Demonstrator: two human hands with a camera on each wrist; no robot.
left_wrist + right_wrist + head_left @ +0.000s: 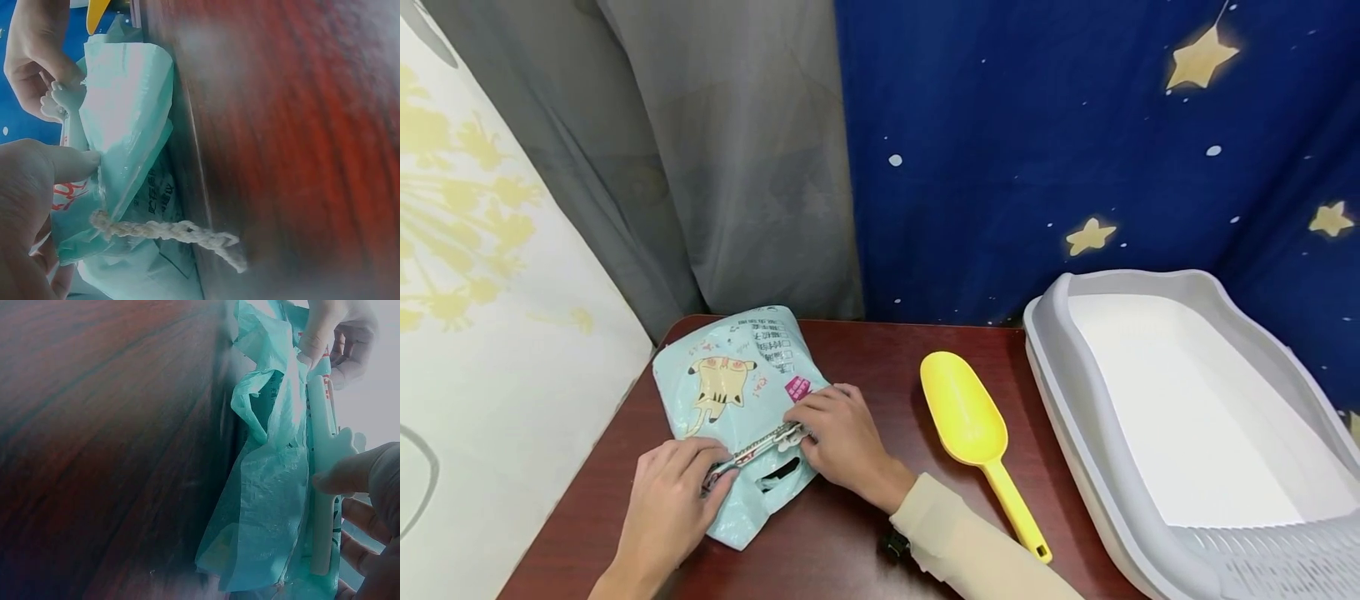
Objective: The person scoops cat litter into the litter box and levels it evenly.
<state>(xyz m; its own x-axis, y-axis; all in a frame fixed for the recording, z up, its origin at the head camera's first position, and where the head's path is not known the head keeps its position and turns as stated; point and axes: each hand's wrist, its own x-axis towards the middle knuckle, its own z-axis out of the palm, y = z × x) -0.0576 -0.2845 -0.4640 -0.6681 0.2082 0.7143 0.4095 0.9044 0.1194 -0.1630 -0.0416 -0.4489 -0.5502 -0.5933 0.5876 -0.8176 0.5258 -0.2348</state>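
A light-blue plastic bag (775, 375) with a cat drawing lies on the table, its top folded toward the near side. Across the fold runs a pale bag clip (767, 444), a long bar with a paw-like end in the right wrist view. My left hand (673, 492) pinches the folded bag by the clip's left end, thumb (78, 164) on the near side. At the other end, my right hand (846, 433) holds the clip, its thumb (340, 475) across the bar. The bag's handle slot shows below the fold. A braided white cord (165, 230) hangs from the bag's edge.
A yellow scoop (966, 417) lies on the dark red table (850, 550) to the right of my right hand. Farther right stands a grey and white litter tray (1052, 375). Curtains (760, 167) hang behind the table, and a white patterned wall (490, 375) borders its left side.
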